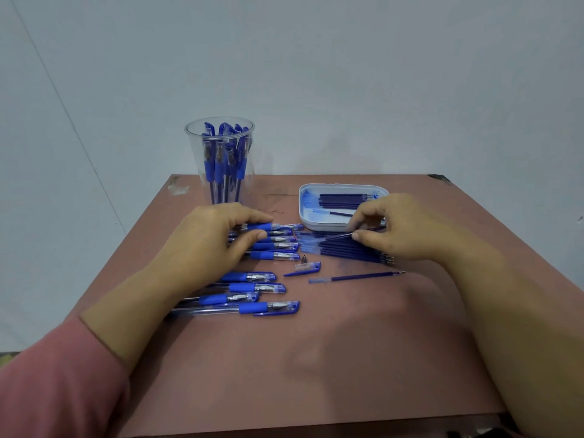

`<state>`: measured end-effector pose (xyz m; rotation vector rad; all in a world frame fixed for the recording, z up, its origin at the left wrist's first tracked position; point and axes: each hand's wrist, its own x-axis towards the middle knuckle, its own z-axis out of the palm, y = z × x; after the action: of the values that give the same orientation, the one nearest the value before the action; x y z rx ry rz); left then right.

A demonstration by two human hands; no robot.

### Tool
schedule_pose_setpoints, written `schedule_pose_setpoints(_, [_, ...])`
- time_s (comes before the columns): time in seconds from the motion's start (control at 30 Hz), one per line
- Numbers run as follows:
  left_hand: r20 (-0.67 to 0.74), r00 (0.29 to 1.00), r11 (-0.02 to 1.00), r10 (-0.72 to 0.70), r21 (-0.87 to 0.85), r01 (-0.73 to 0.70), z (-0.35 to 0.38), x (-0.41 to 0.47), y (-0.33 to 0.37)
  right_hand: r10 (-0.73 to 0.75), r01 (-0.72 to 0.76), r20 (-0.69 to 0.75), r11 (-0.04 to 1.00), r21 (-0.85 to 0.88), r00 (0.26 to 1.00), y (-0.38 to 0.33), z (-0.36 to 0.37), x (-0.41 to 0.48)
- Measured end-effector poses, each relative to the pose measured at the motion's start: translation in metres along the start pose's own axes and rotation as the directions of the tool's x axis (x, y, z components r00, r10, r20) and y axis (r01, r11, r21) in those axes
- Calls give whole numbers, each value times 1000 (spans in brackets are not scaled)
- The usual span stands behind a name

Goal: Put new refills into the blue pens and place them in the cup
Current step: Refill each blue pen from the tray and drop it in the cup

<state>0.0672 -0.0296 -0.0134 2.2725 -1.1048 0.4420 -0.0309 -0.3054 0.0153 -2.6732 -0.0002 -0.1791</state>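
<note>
- Cup (pixel 198 143): one, clear plastic, upright at the far left of the table (pixel 316 358).
- Pens in the cup (pixel 226 159): a bunch of blue pens standing caps up. They overlap too much for a sure count, perhaps eight.
- Upper pens (pixel 276 247): five show, lying side by side just on the near side of the cup, partly under the left hand.
- Left hand (pixel 215 238): fingers curled down over the upper pens, forefinger and thumb gripping the top pen (pixel 262 226).
- Lower pens (pixel 252 287): four, capped, lying nearer the person than the upper pens.
- Tray (pixel 343 186): one, white, right of the cup.
- Tray refills (pixel 344 199): a stack of about five, plus one lying apart.
- Refill pile (pixel 347 252): roughly eight dark refills on the table, right of the cup and nearer than the tray.
- Right hand (pixel 401 229): thumb and forefinger pinch one held refill (pixel 339 237) above the pile.
- Single refill (pixel 357 276): one, alone, nearer than the pile.
- Cap (pixel 303 269): one, loose, between pens and pile.
- Metal tip (pixel 304 258): one, just beyond the cap.
- Sleeve (pixel 47 390): pink, on the left arm.
- Writing: too small to read.
</note>
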Motion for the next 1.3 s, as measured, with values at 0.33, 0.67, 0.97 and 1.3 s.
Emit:
schedule_pose_setpoints(0.33, [32, 999, 1000, 1, -17, 0, 0, -1, 1, -23, 24, -115, 1000, 8, 993, 3, -4, 6])
schedule_pose_setpoints(0.67, [53, 999, 1000, 0, -27, 1, -1, -1, 2, 93, -89, 24, 984, -156, 995, 27, -12, 55])
schedule_pose_setpoints(0.97, [45, 999, 999, 2, -34, -1, -1, 1, 1, 90, -78, 72, 986, -147, 993, 27, -2, 70])
schedule_pose_setpoints(1.3, [42, 999, 999, -5, -42, 7, -2, 0, 4, 86, -77, 73, 990, -114, 994, 28, -1, 70])
